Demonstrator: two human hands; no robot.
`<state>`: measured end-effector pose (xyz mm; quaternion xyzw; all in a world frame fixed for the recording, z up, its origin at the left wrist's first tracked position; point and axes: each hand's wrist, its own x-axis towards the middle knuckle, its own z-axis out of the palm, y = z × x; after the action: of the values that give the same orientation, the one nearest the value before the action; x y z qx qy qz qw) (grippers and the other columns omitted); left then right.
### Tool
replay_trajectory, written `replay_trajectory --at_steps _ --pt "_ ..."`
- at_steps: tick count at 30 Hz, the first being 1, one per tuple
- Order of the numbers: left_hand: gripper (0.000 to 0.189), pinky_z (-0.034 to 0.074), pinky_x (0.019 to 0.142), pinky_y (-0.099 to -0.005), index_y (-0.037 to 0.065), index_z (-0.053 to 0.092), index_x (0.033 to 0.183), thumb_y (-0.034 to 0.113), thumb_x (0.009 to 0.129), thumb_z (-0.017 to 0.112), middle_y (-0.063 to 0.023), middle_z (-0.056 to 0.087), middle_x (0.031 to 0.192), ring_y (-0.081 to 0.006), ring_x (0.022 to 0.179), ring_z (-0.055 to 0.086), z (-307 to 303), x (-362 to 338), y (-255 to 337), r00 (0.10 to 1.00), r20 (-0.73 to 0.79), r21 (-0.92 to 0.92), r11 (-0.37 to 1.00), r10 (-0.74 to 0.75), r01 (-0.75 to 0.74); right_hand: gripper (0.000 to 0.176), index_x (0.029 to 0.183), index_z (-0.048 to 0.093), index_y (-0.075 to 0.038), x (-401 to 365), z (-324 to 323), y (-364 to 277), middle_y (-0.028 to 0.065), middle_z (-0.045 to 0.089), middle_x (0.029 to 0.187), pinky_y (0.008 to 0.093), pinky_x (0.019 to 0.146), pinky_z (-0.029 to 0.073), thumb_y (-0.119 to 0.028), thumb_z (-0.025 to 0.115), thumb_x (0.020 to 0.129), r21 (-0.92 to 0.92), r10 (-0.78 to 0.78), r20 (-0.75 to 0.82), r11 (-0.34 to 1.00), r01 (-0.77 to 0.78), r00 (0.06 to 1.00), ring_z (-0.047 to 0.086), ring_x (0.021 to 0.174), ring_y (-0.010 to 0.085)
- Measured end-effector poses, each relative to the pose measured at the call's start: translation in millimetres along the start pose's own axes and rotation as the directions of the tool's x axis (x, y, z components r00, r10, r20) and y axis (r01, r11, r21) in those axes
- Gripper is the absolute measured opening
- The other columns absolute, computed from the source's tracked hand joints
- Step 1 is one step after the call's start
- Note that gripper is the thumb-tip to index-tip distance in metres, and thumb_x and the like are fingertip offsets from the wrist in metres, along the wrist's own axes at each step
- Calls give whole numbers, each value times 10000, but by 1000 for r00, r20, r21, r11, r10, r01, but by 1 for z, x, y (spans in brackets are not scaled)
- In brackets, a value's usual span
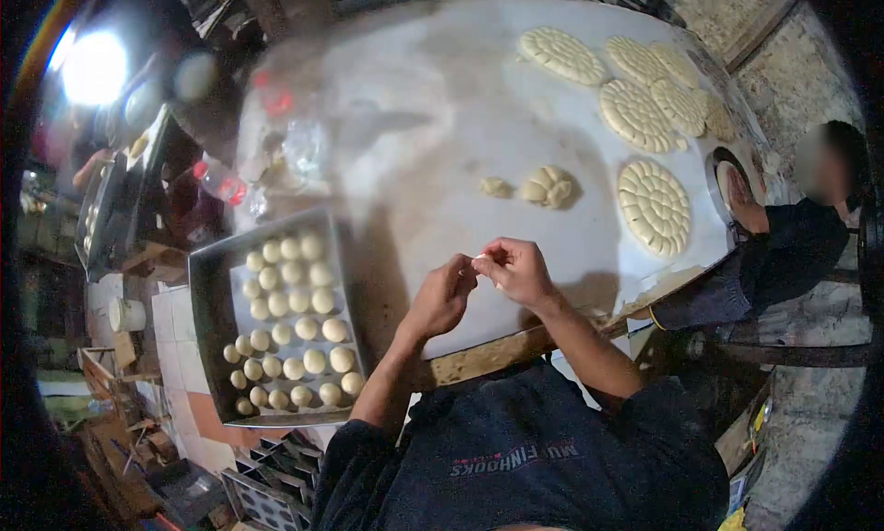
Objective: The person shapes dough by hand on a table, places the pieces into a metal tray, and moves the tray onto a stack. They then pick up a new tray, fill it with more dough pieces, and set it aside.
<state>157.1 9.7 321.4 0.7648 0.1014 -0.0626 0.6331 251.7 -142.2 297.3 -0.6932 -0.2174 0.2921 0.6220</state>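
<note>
Over the near edge of the table, my left hand (444, 298) and my right hand (518, 271) meet at the fingertips. Both are closed in a pinch, and a tiny pale and reddish bit shows between them, too small to name. Beyond them on the table lie a small lump of dough (495, 188) and a larger, creased lump of dough (549, 187). To my left, a metal tray (210, 328) holds rows of round dough balls (305, 328), smaller towards the lower left.
Flat, segmented dough rounds (655, 209) lie on the right of the table (387, 209). At the right edge, another person's hand (750, 216) is at a round dark pan (720, 190). A plastic bottle (219, 183) lies at the left, behind the tray.
</note>
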Motion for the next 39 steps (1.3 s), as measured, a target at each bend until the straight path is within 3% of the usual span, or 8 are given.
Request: replay_trajectory --at_steps 6,10,14,19,23,25,33,39 --pt "116 473 690 -433 3 571 912 14 855 471 -189 579 830 -399 750 580 71 38 11 877 191 329 813 441 -481 110 882 593 -32 -25 -79 38 164 596 776 380 612 510 -116 652 844 -661 -594 -217 673 331 775 633 724 355" --pt "139 473 758 -492 -18 564 952 79 852 566 -197 550 1060 -421 845 589 56 42 51 919 289 152 935 267 -319 199 982 564 -33 -16 -155 93 170 598 773 398 633 515 -115 658 827 -654 -467 -189 716 244 864 637 709 339" --pt "588 505 829 -490 -21 414 1307 361 907 611 -275 406 1354 -447 989 600 61 48 35 865 -501 682 629 28 374 405 1109 475 -47 -44 -160 68 124 650 733 384 626 516 -116 715 790 -500 -174 -225 865 40 959 665 676 275" --pt "378 519 757 -418 62 560 1232 282 927 586 -206 686 984 -345 795 681 113 30 17 983 142 283 957 -113 69 452 1080 445 -76 -77 -111 30 100 658 738 359 583 513 -121 762 762 -399 -311 -17 874 279 950 664 651 224" --pt "201 482 520 -287 12 627 1035 175 938 562 -88 662 837 -133 570 571 94 -5 -11 944 57 677 683 324 -275 376 1002 498 -70 -87 -79 3 75 651 724 336 560 504 -200 778 788 -320 -383 63 867 382 922 646 603 211" --pt "105 442 529 -233 28 627 959 115 935 573 -42 622 768 -98 590 544 73 -48 17 991 -97 165 984 88 -71 353 955 527 -40 -98 -61 -29 126 653 769 366 647 517 -319 718 853 -317 -342 114 877 360 933 671 710 250" --pt "190 501 683 -378 35 638 1057 152 951 531 -192 628 906 -361 775 631 72 -137 -4 812 -442 201 924 381 -324 331 947 589 30 -144 64 -2 140 566 730 373 719 484 -288 499 969 -67 -356 39 931 358 934 597 706 272" --pt "100 468 720 -469 -2 551 908 25 811 548 -195 558 870 -420 838 552 58 -156 -5 924 -186 504 840 335 -203 145 839 586 -58 -143 54 9 124 557 714 398 600 482 -194 569 888 -509 -565 146 660 552 812 584 663 336"
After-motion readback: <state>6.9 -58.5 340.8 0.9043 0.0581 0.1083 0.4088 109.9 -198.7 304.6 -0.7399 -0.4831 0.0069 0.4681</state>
